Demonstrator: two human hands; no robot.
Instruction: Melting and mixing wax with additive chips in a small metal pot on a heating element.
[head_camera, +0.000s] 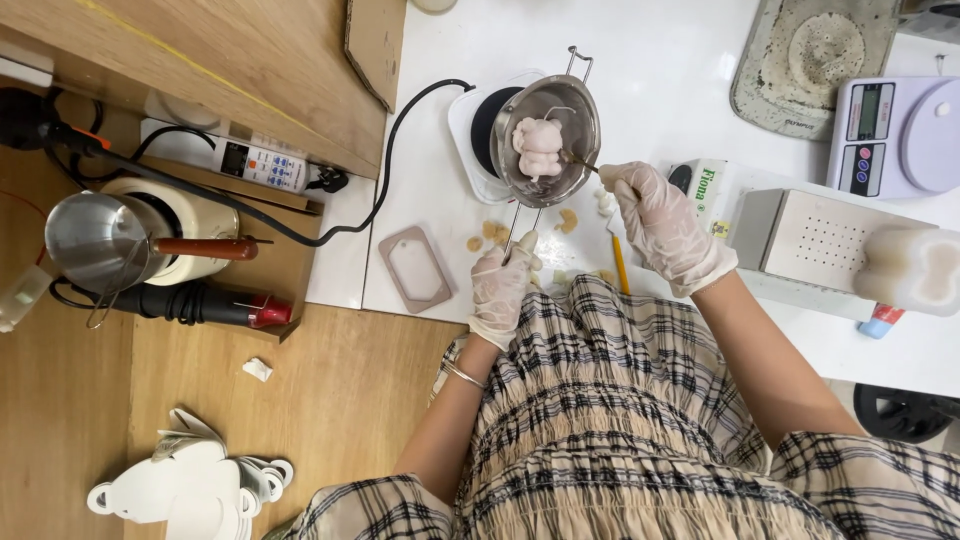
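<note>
A small steel melting pot (578, 112) sits on a round electric hotplate (478, 130) on the white table. Inside the pot lies a pale pink wax figure (538, 148). My left hand (500, 285), in a thin white glove, grips the pot's wire handle (520, 222) near the table's front edge. My right hand (655, 215), also gloved, holds a thin metal tool (580, 162) whose tip reaches into the pot beside the wax figure. Small wax crumbs (492, 232) lie on the table below the pot.
A digital scale (895, 135) and a grey tray (805, 60) stand at the back right. A perforated metal box (810, 240) bears a white wax block (915, 268). Left are a second pot (95, 240) on a burner, a power strip (262, 165), and a tag-shaped mould (415, 268).
</note>
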